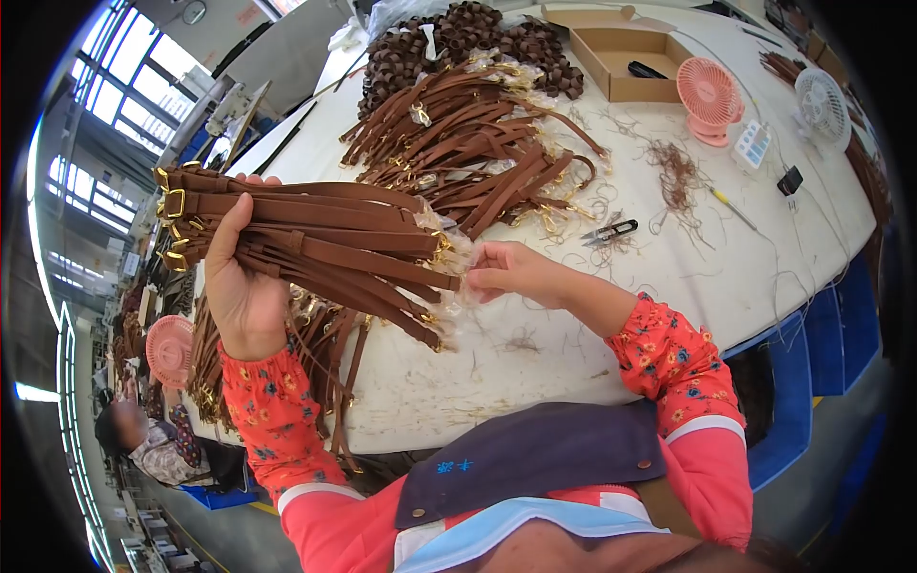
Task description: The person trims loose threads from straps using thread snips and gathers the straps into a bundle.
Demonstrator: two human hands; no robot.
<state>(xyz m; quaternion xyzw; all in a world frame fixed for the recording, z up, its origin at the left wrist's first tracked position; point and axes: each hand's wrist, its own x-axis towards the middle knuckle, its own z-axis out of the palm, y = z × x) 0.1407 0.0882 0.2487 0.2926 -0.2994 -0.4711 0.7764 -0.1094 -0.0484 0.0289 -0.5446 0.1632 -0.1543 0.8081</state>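
My left hand (246, 286) is closed round a thick bundle of brown straps (325, 224) with gold buckles (174, 203) at the left end. Clear plastic wrapping covers the gold fittings at the bundle's right end. There my right hand (511, 272) pinches the plastic wrap (460, 263) between thumb and fingers. The bundle is held above the white table (497, 368), tilted down to the right. Just behind it lies a large heap of similar straps (458, 143).
Dark brown rolled pieces (458, 38) are piled at the back. An open cardboard box (626, 67), a pink fan (709, 100), a white fan (821, 105), thread snips (611, 232) and loose threads (676, 177) occupy the right side. Another person (162, 444) sits at the far left.
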